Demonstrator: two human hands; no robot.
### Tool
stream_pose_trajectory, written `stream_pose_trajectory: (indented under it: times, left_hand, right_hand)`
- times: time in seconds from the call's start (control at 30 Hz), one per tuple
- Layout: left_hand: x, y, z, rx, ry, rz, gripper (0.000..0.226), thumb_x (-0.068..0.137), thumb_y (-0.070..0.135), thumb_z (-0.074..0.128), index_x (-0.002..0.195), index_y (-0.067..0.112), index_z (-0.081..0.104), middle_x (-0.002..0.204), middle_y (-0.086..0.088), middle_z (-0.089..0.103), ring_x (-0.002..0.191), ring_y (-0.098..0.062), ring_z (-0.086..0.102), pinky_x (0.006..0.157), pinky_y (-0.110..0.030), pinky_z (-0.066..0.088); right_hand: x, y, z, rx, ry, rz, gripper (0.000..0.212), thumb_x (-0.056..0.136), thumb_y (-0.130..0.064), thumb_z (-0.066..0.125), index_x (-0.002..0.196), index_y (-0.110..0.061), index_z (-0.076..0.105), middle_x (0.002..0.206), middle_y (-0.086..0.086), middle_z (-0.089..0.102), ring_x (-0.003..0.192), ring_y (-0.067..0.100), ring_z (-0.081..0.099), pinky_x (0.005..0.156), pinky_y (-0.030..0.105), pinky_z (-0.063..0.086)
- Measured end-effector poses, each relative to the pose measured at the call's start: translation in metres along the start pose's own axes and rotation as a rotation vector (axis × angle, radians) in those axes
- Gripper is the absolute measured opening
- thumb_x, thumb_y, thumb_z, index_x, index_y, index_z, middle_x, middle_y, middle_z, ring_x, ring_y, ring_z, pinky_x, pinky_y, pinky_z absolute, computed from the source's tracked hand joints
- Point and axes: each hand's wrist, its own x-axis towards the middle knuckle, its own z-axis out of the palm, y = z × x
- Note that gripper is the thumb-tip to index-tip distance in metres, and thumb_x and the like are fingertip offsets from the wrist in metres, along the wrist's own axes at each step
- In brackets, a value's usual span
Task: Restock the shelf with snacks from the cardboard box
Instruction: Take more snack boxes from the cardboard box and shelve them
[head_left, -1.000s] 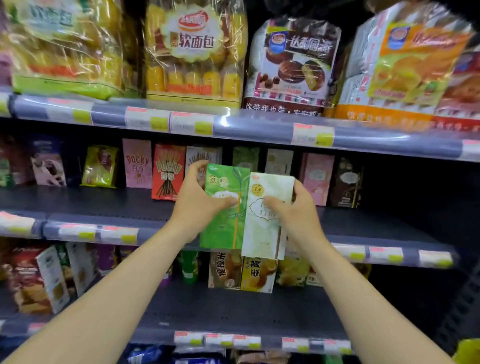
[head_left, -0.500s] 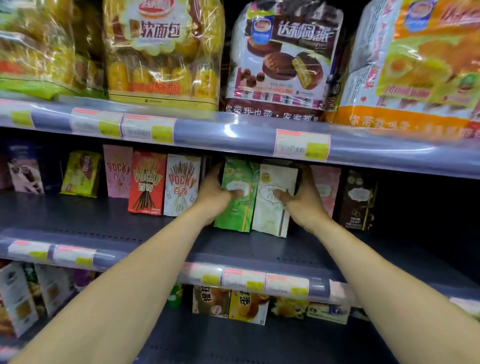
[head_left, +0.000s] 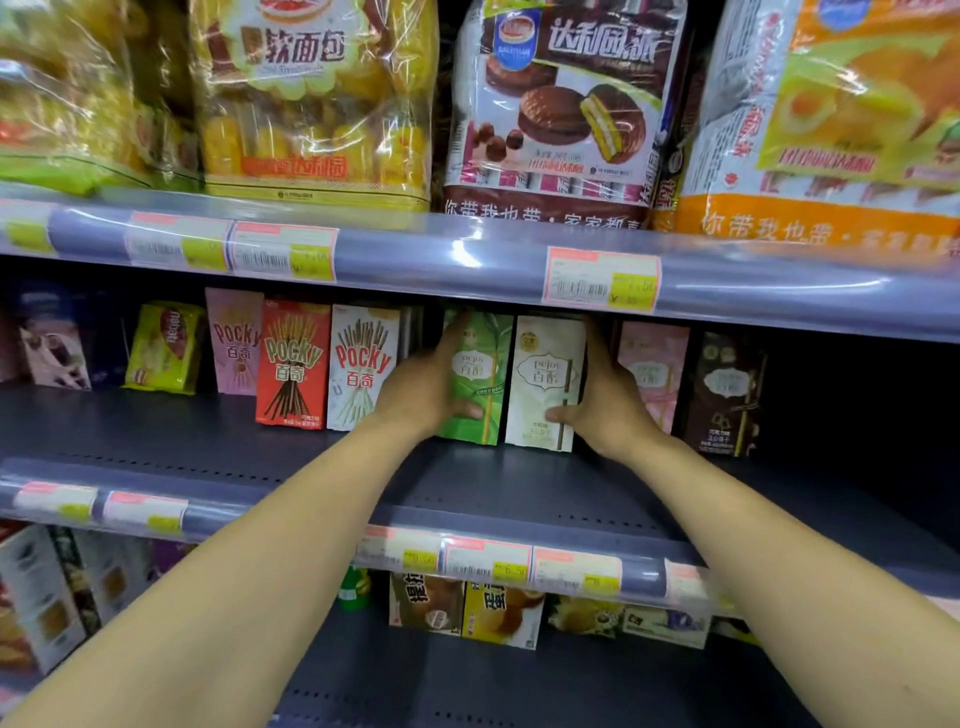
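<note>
A green snack box (head_left: 480, 382) and a white snack box (head_left: 543, 382) stand upright side by side at the back of the middle shelf (head_left: 493, 483). My left hand (head_left: 423, 387) grips the green box from its left side, thumb across its lower front. My right hand (head_left: 605, 402) grips the white box from its right side, thumb on its lower front. The cardboard box is out of view.
Left of my hands stand white (head_left: 363, 369), red (head_left: 293, 364) and pink (head_left: 234, 340) Pocky boxes. A pink box (head_left: 652, 374) and a dark box (head_left: 724, 395) stand to the right. Large cake bags (head_left: 561, 104) fill the upper shelf, whose rail (head_left: 467, 254) overhangs. More boxes (head_left: 501, 613) sit below.
Both hands carried the green and white boxes from in front of the shelf edge back into the middle shelf, and the boxes now stand on it in the row.
</note>
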Motion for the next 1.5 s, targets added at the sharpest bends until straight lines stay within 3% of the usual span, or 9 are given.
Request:
stream_pose_trajectory:
  times: [0.13, 0.23, 0.47, 0.67, 0.87, 1.0, 1.17, 1.37, 1.5]
  left_hand:
    - [0.009, 0.004, 0.007, 0.028, 0.006, -0.001, 0.131, 0.066, 0.031, 0.091, 0.149, 0.051, -0.008, 0.122, -0.017, 0.066, 0.097, -0.037, 0.069, 0.081, -0.045, 0.058]
    - [0.013, 0.003, 0.012, 0.039, 0.041, 0.009, 0.124, 0.07, 0.03, 0.088, 0.151, 0.046, -0.004, 0.121, -0.017, 0.066, 0.097, -0.038, 0.069, 0.079, -0.046, 0.058]
    - [0.011, -0.003, 0.017, 0.055, 0.063, 0.002, 0.121, 0.068, 0.036, 0.089, 0.152, 0.04, 0.002, 0.141, -0.019, 0.051, 0.11, -0.041, 0.063, 0.085, -0.048, 0.056]
    - [0.006, -0.006, 0.018, 0.082, -0.022, 0.016, 0.131, 0.066, 0.026, 0.09, 0.151, 0.043, -0.008, 0.116, -0.019, 0.068, 0.099, -0.038, 0.068, 0.082, -0.047, 0.058]
    - [0.004, -0.009, 0.019, 0.066, -0.002, 0.03, 0.137, 0.064, 0.022, 0.089, 0.148, 0.049, -0.016, 0.107, -0.017, 0.068, 0.092, -0.037, 0.068, 0.077, -0.048, 0.059]
    - [0.001, -0.01, 0.017, 0.049, 0.0, 0.026, 0.144, 0.059, 0.02, 0.093, 0.145, 0.054, -0.019, 0.12, -0.019, 0.063, 0.101, -0.037, 0.066, 0.083, -0.049, 0.058]
    - [-0.007, -0.009, 0.011, -0.013, -0.004, 0.006, 0.145, 0.055, 0.026, 0.095, 0.145, 0.055, -0.015, 0.138, -0.017, 0.055, 0.112, -0.039, 0.063, 0.09, -0.051, 0.056]
    - [-0.019, -0.009, -0.003, -0.029, 0.021, 0.013, 0.127, 0.061, 0.029, 0.092, 0.147, 0.045, 0.0, 0.138, -0.019, 0.05, 0.109, -0.04, 0.063, 0.09, -0.048, 0.055]
    - [-0.029, -0.007, -0.015, 0.01, 0.054, 0.024, 0.096, 0.071, 0.031, 0.086, 0.144, 0.03, 0.024, 0.133, -0.018, 0.051, 0.109, -0.04, 0.06, 0.09, -0.045, 0.053]
  right_hand:
    - [0.01, 0.006, 0.005, -0.043, -0.012, -0.006, 0.132, 0.074, -0.015, 0.087, 0.156, -0.042, -0.013, 0.143, 0.012, 0.056, 0.118, 0.037, 0.06, 0.091, 0.035, 0.053]
    - [0.017, 0.012, 0.005, -0.059, -0.003, -0.013, 0.127, 0.076, -0.011, 0.086, 0.159, -0.035, -0.007, 0.14, 0.014, 0.057, 0.119, 0.039, 0.059, 0.087, 0.03, 0.048]
    - [0.015, 0.024, 0.007, -0.045, 0.008, 0.002, 0.127, 0.075, -0.008, 0.087, 0.16, -0.034, -0.003, 0.15, 0.015, 0.048, 0.13, 0.037, 0.052, 0.093, 0.027, 0.043]
    - [0.013, 0.021, 0.006, -0.029, 0.004, -0.009, 0.127, 0.072, -0.006, 0.088, 0.158, -0.044, 0.003, 0.155, 0.009, 0.043, 0.131, 0.034, 0.051, 0.093, 0.031, 0.049]
    - [0.007, 0.022, 0.003, -0.037, -0.004, -0.029, 0.128, 0.073, -0.003, 0.086, 0.157, -0.047, -0.001, 0.156, 0.008, 0.043, 0.127, 0.034, 0.054, 0.089, 0.031, 0.05]
    - [0.007, 0.023, 0.003, -0.031, -0.004, -0.03, 0.128, 0.072, -0.004, 0.087, 0.157, -0.045, 0.0, 0.154, 0.009, 0.043, 0.131, 0.033, 0.051, 0.091, 0.029, 0.047]
    - [0.003, 0.021, 0.0, -0.03, 0.017, -0.056, 0.129, 0.067, -0.011, 0.092, 0.158, -0.04, 0.006, 0.158, 0.008, 0.037, 0.14, 0.03, 0.041, 0.105, 0.034, 0.044]
    - [-0.007, 0.02, -0.005, -0.042, 0.046, -0.03, 0.122, 0.066, -0.016, 0.094, 0.158, -0.034, 0.015, 0.155, 0.013, 0.038, 0.142, 0.029, 0.037, 0.105, 0.025, 0.033]
    - [-0.02, 0.012, -0.009, -0.09, 0.06, -0.001, 0.11, 0.069, -0.017, 0.091, 0.155, -0.03, 0.025, 0.148, 0.016, 0.043, 0.138, 0.031, 0.041, 0.104, 0.026, 0.034]
